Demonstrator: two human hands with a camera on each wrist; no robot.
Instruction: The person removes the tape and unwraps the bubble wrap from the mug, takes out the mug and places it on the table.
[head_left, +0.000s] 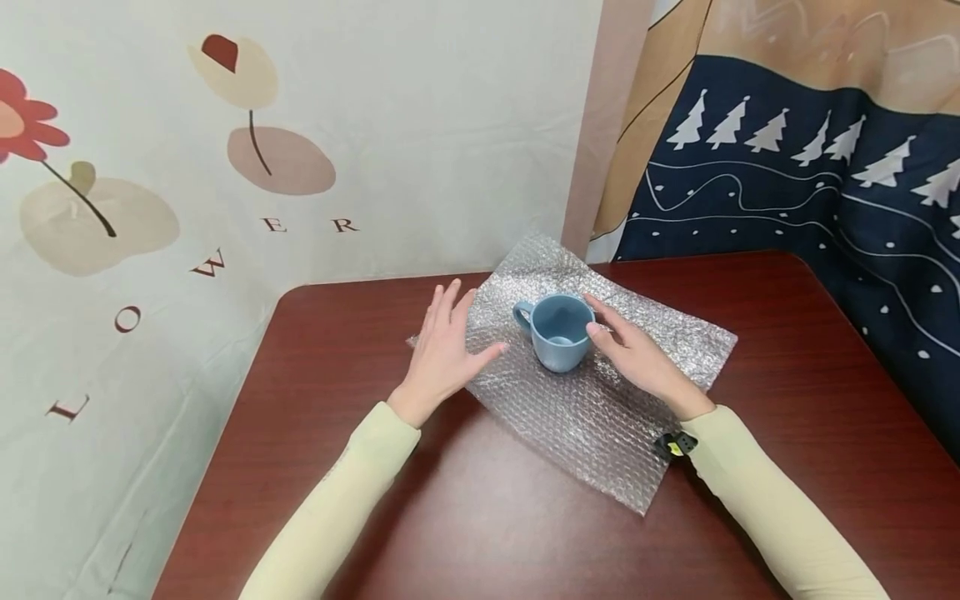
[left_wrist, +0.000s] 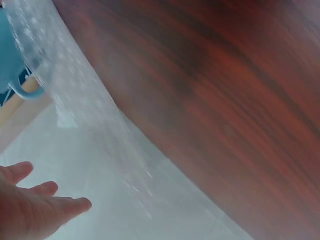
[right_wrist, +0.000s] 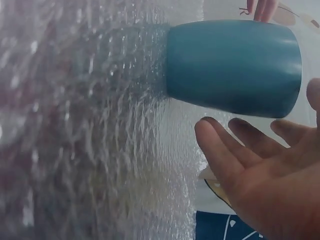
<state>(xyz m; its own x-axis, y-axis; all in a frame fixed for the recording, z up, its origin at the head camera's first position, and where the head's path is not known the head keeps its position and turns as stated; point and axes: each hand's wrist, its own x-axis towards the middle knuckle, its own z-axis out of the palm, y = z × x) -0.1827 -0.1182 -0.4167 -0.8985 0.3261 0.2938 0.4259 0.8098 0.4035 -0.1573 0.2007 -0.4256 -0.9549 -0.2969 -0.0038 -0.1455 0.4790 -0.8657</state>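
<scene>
A blue mug (head_left: 561, 354) stands upright on a sheet of bubble wrap (head_left: 555, 425), its handle pointing left. To the left of the handle is my left hand (head_left: 444, 346), its fingers spread and holding nothing, above the sheet's left edge. My right hand (head_left: 633, 354) is at the mug's right side, with thumb and fingers extended toward its rim. In the right wrist view a small gap shows between the right fingers (right_wrist: 222, 155) and the mug (right_wrist: 232, 67). Only part of the mug's body and its handle (left_wrist: 27, 92) appear in the left wrist view.
The bubble wrap lies flat, askew on a dark red wooden table (head_left: 487, 508), its far corner against the pale flower-printed cloth (head_left: 450, 125). A navy cloth with white trees (head_left: 750, 192) hangs behind at the right. A small black device (head_left: 675, 446) is on the right wrist.
</scene>
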